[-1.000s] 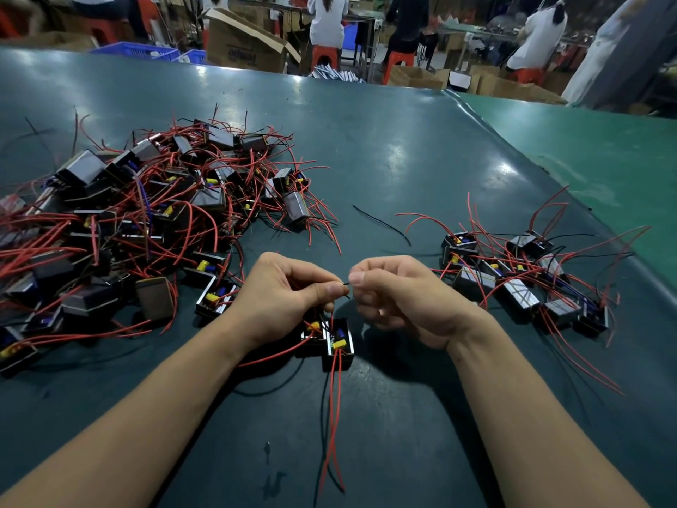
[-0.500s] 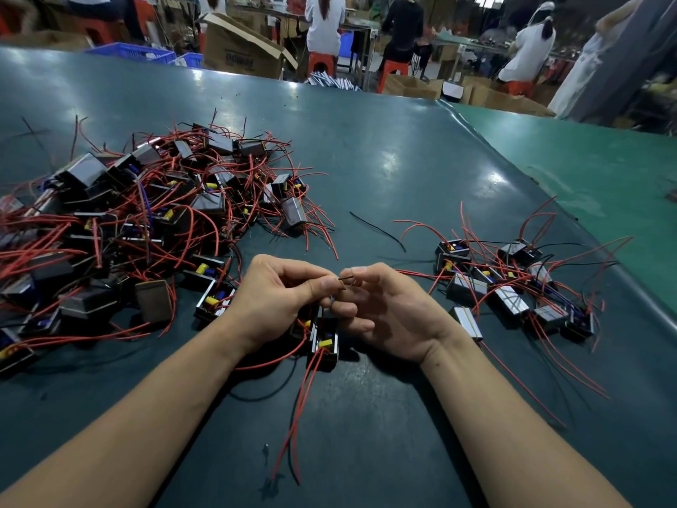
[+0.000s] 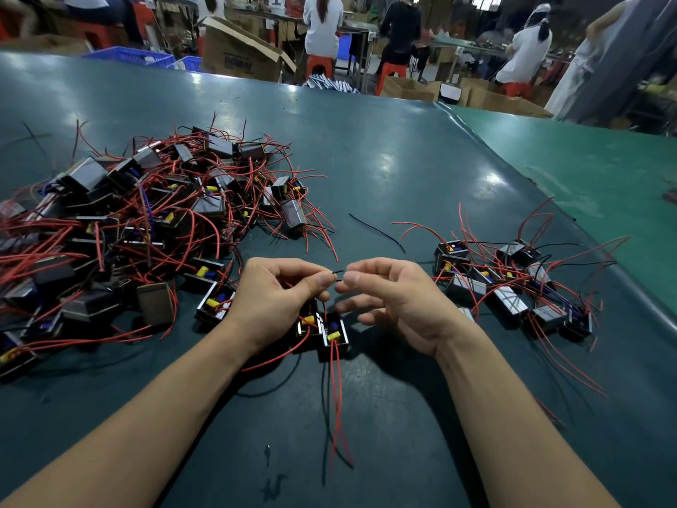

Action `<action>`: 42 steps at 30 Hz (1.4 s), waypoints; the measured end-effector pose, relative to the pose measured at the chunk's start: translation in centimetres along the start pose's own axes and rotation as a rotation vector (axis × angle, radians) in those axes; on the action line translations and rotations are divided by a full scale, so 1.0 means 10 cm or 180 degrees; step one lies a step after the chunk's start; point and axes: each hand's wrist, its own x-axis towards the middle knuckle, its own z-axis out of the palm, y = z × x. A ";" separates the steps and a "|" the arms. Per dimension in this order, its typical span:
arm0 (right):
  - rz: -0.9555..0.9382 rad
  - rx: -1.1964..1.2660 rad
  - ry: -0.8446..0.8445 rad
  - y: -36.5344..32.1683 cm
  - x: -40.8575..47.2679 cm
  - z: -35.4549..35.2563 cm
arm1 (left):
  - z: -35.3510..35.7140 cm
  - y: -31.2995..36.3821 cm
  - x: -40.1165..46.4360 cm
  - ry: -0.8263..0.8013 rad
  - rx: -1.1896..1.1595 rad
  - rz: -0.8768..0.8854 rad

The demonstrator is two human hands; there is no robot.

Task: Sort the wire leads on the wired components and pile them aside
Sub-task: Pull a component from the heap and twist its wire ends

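Flanking both hands [image 3: 278,298] [image 3: 395,302], component heaps [image 3: 146,221] [image 3: 513,287] crowd the table [image 3: 403,159].

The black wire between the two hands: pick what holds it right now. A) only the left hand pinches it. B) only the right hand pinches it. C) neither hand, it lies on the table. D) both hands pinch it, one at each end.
D: the left hand and the right hand each pinch one end of the short black wire between thumb and fingertip, above the table.

I see a dark green counter [image 3: 384,170] carrying a big tangled pile [image 3: 146,221] left, a smaller pile [image 3: 513,284] right, a loose black wire [image 3: 377,232] between.
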 end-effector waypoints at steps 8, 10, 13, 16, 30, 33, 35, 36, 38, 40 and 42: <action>-0.0065 -0.0006 -0.0078 0.01 0.01 0.06 | -0.02 -0.02 0.01 -0.0148 0.0027 0.0145; -0.0099 -0.0050 -0.0048 -0.01 0.01 0.06 | -0.02 -0.02 0.02 -0.0177 0.0010 0.0168; -0.0223 -0.0071 0.0126 0.00 0.02 0.07 | -0.02 -0.03 0.02 -0.0203 -0.0140 0.0117; -0.0393 -0.0053 0.0277 0.00 0.03 0.10 | -0.01 -0.02 0.02 -0.0132 -0.0222 0.0139; -0.1014 -0.0483 0.0486 0.00 0.01 0.11 | 0.00 0.01 0.00 -0.0063 -0.0244 0.0125; -0.1077 -0.0552 0.0502 0.00 0.00 0.12 | 0.00 0.00 0.01 -0.0035 -0.0190 0.0075; -0.1169 -0.0727 0.0549 0.01 0.00 0.11 | -0.01 0.00 0.02 -0.0030 -0.0108 0.0078; -0.1266 -0.0890 0.0593 0.02 0.00 0.11 | 0.00 0.00 0.02 -0.0027 -0.0049 0.0078; -0.1577 -0.1304 0.0677 0.02 0.01 0.10 | -0.01 0.00 0.02 -0.0057 0.0057 0.0066; -0.1836 -0.1627 0.0697 0.02 0.02 0.09 | -0.01 0.00 0.01 -0.0153 0.0096 0.0070; -0.1640 -0.1446 0.0659 0.01 0.02 0.08 | -0.02 0.00 0.01 -0.0242 0.0105 0.0148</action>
